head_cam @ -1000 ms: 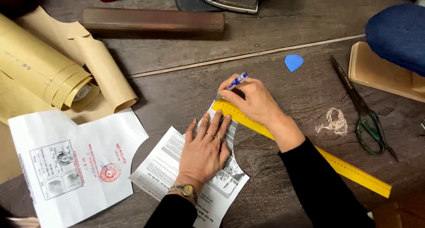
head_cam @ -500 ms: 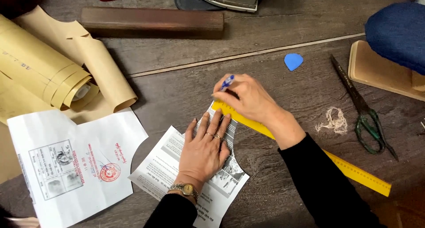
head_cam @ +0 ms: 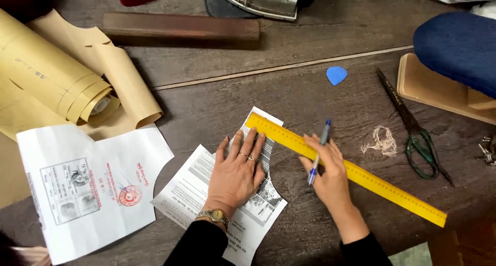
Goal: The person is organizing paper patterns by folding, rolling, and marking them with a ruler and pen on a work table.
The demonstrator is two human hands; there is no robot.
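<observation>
**Ruler pinned, pen in hand**

The left hand (head_cam: pixel 237 173) lies flat, fingers spread, on the printed paper piece (head_cam: pixel 222 204). The right hand (head_cam: pixel 330 175) presses the yellow ruler (head_cam: pixel 382 186) to the wooden table (head_cam: pixel 310 95) while its fingers grip a blue pen (head_cam: pixel 318 152) (tip pointing away, across the ruler).

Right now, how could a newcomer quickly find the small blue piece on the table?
Start at the dark wooden table and find the long yellow ruler lying slantwise under the right hand. Above the ruler's middle, left of the dark scissors, lies the small blue chalk-like piece. It alone is flat, bright blue and rounded like a teardrop.
</observation>
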